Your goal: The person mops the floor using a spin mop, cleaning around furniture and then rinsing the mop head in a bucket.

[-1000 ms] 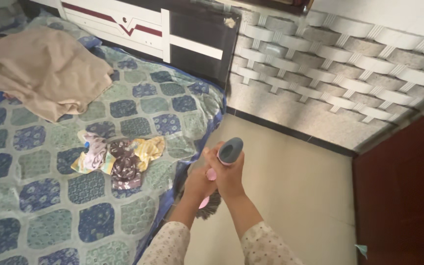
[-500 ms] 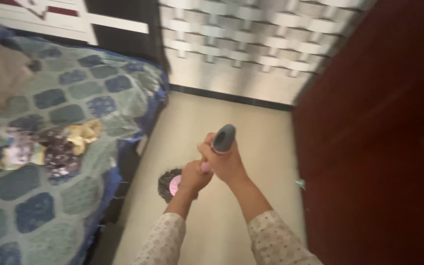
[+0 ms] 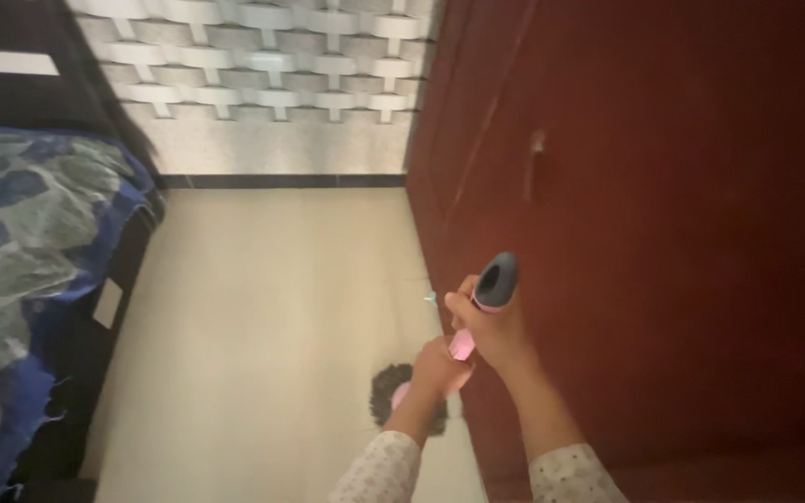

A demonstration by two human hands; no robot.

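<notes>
While both hands grip one broom point(image 3: 470, 326), its pink shaft slants down beside the dark red wardrobe point(image 3: 645, 205). The right hand point(image 3: 486, 328) is wrapped tight just under the grey cap, steering from the top; the left hand point(image 3: 437, 365) is closed lower on the shaft, giving leverage. Dark bristles point(image 3: 387, 402) rest on the cream floor point(image 3: 263, 307) at the wardrobe's foot, well apart from the bed point(image 3: 11, 214).
</notes>
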